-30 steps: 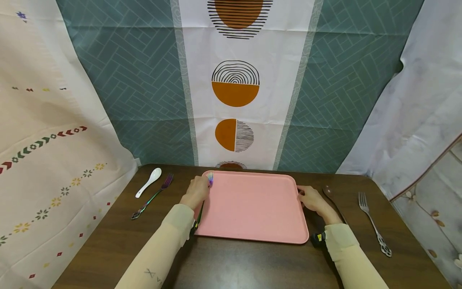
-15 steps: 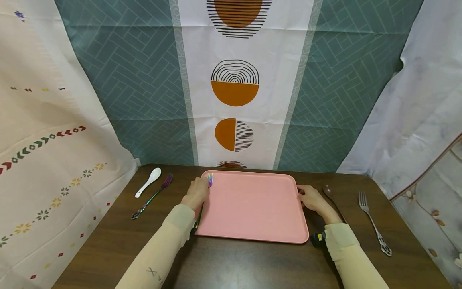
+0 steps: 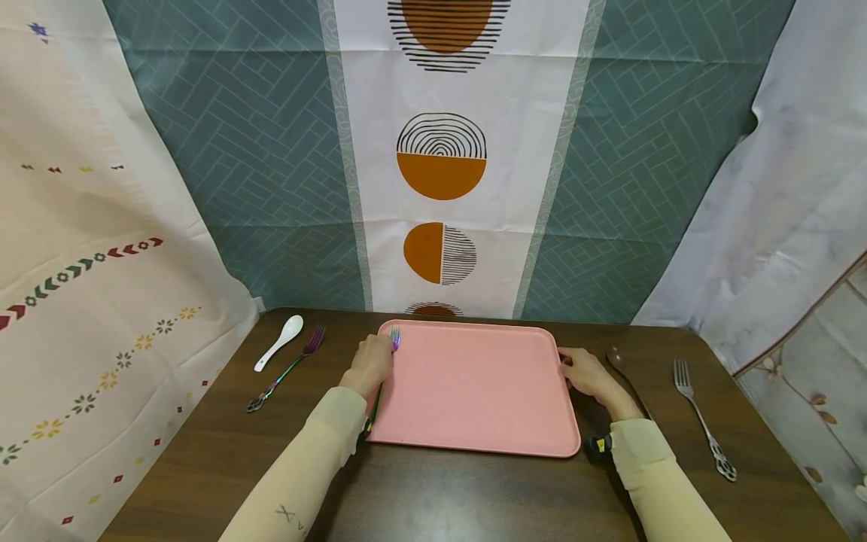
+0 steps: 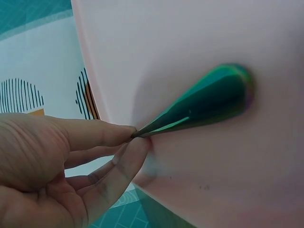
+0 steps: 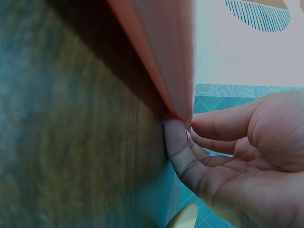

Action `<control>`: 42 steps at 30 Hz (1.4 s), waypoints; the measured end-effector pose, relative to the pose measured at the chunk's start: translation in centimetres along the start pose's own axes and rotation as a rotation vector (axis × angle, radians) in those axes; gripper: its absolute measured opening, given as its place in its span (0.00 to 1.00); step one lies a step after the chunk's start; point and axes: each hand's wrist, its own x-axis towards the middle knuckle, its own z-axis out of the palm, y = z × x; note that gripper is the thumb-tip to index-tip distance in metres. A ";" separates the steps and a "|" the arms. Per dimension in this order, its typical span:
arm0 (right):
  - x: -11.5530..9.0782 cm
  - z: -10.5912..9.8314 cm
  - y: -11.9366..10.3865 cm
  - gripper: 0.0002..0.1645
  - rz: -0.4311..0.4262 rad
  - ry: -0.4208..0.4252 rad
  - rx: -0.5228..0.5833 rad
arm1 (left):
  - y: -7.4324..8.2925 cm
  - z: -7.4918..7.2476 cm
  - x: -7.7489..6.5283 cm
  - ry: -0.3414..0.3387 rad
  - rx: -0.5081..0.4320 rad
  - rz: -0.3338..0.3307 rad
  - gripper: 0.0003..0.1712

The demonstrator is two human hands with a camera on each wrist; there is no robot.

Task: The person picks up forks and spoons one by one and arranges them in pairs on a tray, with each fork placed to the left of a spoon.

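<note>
A pink tray [image 3: 474, 388] lies flat on the brown table. At its left side my left hand [image 3: 369, 363] pinches an iridescent fork [image 3: 395, 340] between thumb and fingers. Tines point to the back in the head view, while the fork's green handle [image 4: 209, 102] fills the middle of the left wrist view, over the tray's surface. Whether the fork touches the tray I cannot tell. My right hand [image 3: 585, 370] grips the tray's right rim, thumb and fingers closing on the edge [image 5: 183, 107] in the right wrist view.
Left of the tray lie a white spoon [image 3: 279, 342] and a second iridescent fork [image 3: 287, 370]. A dark spoon [image 3: 626, 379] lies beside my right forearm, and a silver fork [image 3: 703, 421] farther right. Patterned cloths [image 3: 284, 150] hang behind and at both sides of the table [image 3: 474, 497].
</note>
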 end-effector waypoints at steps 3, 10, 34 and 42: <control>0.0 0.0 0.0 0.31 -0.003 0.004 0.007 | -0.1 0.1 0.0 0.000 -0.004 -0.007 0.10; -0.1 0.1 0.0 0.30 -0.025 0.011 0.023 | -0.2 0.3 0.3 -0.015 -0.016 -0.027 0.06; -0.2 -0.1 -0.4 0.30 -0.041 0.004 0.040 | 0.1 -0.6 -0.4 -0.052 -0.009 -0.059 0.13; -0.2 0.0 -0.3 0.30 -0.038 0.000 0.069 | -0.2 -0.5 -0.4 -0.017 -0.001 -0.029 0.12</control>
